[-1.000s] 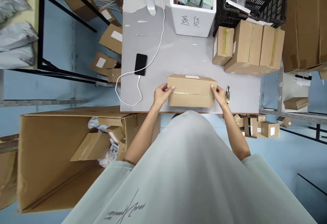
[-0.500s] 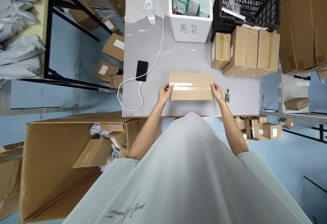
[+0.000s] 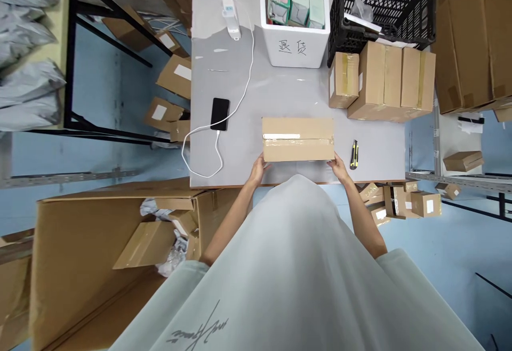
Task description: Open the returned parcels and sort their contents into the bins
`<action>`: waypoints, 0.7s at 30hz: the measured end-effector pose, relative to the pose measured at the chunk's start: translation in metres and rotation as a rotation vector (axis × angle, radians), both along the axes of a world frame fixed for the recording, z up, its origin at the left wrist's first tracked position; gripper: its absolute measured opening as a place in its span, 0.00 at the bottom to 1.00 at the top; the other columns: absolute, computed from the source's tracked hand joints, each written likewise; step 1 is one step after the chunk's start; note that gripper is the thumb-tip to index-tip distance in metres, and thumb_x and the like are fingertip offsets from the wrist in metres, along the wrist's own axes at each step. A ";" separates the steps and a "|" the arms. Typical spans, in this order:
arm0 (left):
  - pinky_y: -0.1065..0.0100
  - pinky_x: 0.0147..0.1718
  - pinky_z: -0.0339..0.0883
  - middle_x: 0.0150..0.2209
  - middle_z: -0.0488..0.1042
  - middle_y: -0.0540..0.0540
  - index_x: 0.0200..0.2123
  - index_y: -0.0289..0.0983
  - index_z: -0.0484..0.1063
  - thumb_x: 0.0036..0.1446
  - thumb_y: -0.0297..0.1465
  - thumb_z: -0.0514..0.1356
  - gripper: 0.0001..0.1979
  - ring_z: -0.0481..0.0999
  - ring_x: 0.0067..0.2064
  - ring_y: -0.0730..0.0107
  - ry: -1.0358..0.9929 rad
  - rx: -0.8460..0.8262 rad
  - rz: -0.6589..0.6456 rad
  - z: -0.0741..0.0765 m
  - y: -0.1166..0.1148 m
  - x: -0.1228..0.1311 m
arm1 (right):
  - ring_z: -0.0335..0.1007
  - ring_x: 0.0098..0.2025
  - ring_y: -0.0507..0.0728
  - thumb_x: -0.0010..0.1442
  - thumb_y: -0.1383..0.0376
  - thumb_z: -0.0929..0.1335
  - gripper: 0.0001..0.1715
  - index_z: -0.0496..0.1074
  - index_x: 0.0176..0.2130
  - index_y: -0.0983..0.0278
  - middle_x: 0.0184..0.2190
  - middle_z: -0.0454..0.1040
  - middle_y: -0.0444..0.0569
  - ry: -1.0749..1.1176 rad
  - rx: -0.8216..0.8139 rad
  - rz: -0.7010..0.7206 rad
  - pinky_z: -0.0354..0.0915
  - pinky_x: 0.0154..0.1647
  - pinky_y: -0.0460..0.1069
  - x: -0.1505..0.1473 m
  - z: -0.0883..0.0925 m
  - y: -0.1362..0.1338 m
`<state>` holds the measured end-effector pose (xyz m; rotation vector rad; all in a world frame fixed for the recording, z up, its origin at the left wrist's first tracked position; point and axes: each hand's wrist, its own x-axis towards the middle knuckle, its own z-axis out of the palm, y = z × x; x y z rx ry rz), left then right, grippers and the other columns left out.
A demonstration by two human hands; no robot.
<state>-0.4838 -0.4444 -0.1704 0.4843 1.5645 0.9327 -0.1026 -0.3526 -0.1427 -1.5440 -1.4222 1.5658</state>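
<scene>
A taped brown cardboard box (image 3: 298, 138) lies flat on the grey table (image 3: 280, 89), near its front edge. My left hand (image 3: 258, 170) rests just below the box's near left corner, fingers loosely apart, holding nothing. My right hand (image 3: 338, 167) is at the near right corner, off the box, fingers partly showing and holding nothing. A yellow and black utility knife (image 3: 353, 154) lies right of the box, close to my right hand.
A black phone (image 3: 220, 113) on a white cable lies left of the box. At the back stand a white bin (image 3: 296, 31), a black crate (image 3: 384, 4) and taped boxes (image 3: 384, 79). A large open carton (image 3: 100, 255) stands on the floor to the left.
The box was turned from its tilted hold to lie flat with the taped face up. Both hands slid off its ends and drew back to the table's front edge.
</scene>
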 end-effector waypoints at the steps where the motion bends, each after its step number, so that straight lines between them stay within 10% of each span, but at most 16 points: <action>1: 0.43 0.68 0.76 0.71 0.79 0.40 0.76 0.48 0.72 0.73 0.46 0.51 0.34 0.77 0.72 0.48 -0.013 0.009 0.006 0.000 0.000 0.002 | 0.74 0.74 0.70 0.59 0.42 0.75 0.50 0.75 0.74 0.57 0.70 0.81 0.58 -0.002 0.013 0.002 0.65 0.81 0.70 -0.003 0.001 -0.002; 13: 0.52 0.60 0.78 0.50 0.74 0.41 0.70 0.44 0.81 0.71 0.50 0.65 0.30 0.79 0.51 0.56 0.379 0.160 -0.080 0.027 -0.011 -0.001 | 0.79 0.47 0.66 0.71 0.29 0.67 0.44 0.84 0.60 0.58 0.47 0.82 0.56 -0.319 0.152 -0.013 0.79 0.58 0.62 0.003 0.046 0.007; 21: 0.50 0.65 0.74 0.48 0.76 0.42 0.68 0.40 0.83 0.70 0.58 0.68 0.35 0.78 0.47 0.58 0.391 0.140 -0.006 0.018 0.018 -0.007 | 0.77 0.48 0.68 0.72 0.31 0.66 0.44 0.86 0.61 0.60 0.37 0.81 0.52 -0.406 0.167 0.065 0.74 0.62 0.64 -0.008 0.032 0.049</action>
